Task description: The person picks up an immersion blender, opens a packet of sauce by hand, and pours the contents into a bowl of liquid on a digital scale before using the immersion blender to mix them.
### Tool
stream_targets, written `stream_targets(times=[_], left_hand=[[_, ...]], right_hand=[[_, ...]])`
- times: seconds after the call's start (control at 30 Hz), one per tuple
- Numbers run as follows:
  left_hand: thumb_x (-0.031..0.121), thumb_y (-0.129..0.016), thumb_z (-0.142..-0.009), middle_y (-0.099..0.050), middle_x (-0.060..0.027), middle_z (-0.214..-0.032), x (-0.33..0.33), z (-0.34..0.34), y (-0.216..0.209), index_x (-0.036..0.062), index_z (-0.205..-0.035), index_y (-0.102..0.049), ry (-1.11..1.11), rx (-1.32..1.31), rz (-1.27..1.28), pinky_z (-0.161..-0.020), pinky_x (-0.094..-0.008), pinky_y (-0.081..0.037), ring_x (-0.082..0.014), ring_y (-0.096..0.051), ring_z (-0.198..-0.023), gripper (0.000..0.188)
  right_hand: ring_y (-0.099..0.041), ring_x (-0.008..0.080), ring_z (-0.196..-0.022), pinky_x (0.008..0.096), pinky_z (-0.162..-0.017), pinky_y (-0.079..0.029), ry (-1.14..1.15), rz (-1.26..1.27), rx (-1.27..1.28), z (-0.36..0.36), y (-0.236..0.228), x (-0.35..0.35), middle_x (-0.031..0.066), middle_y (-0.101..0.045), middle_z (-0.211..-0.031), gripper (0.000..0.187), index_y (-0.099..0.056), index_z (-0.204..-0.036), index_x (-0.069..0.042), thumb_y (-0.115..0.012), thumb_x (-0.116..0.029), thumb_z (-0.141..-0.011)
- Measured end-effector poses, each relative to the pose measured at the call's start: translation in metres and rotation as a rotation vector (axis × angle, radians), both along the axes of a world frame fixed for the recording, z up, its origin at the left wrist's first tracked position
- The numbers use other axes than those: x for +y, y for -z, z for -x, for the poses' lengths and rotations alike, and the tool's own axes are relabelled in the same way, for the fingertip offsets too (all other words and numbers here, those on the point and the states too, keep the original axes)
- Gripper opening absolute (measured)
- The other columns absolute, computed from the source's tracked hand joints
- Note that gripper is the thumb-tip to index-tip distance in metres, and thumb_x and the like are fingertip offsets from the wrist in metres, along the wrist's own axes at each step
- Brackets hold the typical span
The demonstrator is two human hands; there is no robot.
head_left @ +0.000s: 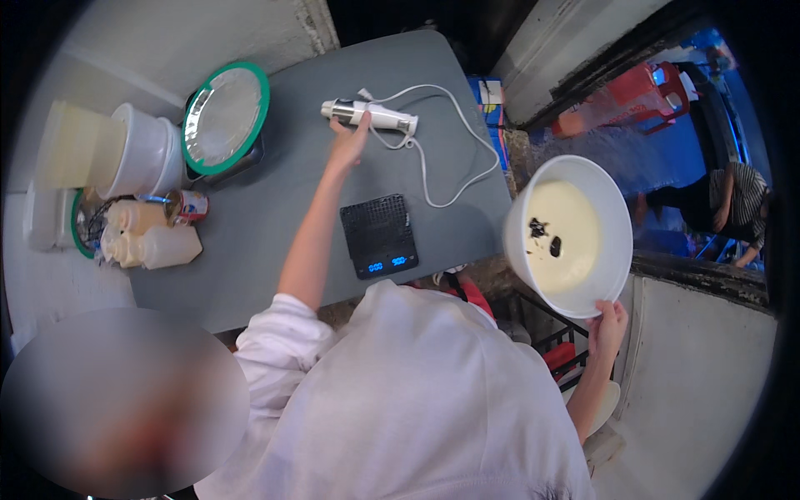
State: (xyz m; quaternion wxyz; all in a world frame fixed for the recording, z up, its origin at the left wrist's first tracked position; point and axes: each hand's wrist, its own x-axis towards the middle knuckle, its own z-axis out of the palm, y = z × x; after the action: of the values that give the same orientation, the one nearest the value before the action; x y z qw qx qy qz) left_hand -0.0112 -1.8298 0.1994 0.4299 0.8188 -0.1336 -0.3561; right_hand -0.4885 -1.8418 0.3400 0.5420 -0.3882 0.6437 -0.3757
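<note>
Bowl point(615, 233) of pale liquid point(571, 204) w/ dark blobs point(556, 247), just beside R edge of grey table point(450, 75). R hand point(608, 325) directly below it in view, thumb & fingers closed on its near rim. L hand point(348, 148), well apart from bowl, fingers partly curled, has hold of white hand blender point(392, 119) above tabletop. Black scale point(379, 237) btwn hands.

blurred oval patch point(125, 404), shirt point(408, 400) cut off below
</note>
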Motion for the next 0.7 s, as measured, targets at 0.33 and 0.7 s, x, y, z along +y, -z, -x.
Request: stream_targets(times=[0.33, 0.7], left_hand=[[0.054, -0.072, -0.053, -0.033, -0.0300, -0.118, -0.128, 0.022, 0.056, -0.0104, -0.127, 0.007, -0.644, -0.160, -0.414, -0.087, -0.0397, -0.040, -0.0383, -0.042, -0.106, 0.126], [0.029, -0.053, -0.082, -0.054, -0.0085, -0.097, -0.065, -0.035, 0.101, 0.0060, -0.099, -0.053, -0.487, 0.242, 0.527, -0.075, -0.0394, -0.050, -0.0233, -0.056, -0.087, 0.028]], right_hand=[[-0.059, 0.0206, -0.060, 0.0335, -0.054, -0.055, 0.382, 0.029, -0.140, 0.098, 0.047, -0.055, 0.0147, -0.055, -0.074, 0.010, -0.047, -0.079, 0.007, -0.047, 0.002, -0.070], [-0.059, 0.0155, -0.058, 0.0246, -0.048, -0.051, 0.302, -0.093, -0.126, 0.191, 0.078, -0.221, 0.0127, -0.059, -0.079, 0.019, -0.054, -0.089, 0.010, -0.050, -0.003, -0.076]])
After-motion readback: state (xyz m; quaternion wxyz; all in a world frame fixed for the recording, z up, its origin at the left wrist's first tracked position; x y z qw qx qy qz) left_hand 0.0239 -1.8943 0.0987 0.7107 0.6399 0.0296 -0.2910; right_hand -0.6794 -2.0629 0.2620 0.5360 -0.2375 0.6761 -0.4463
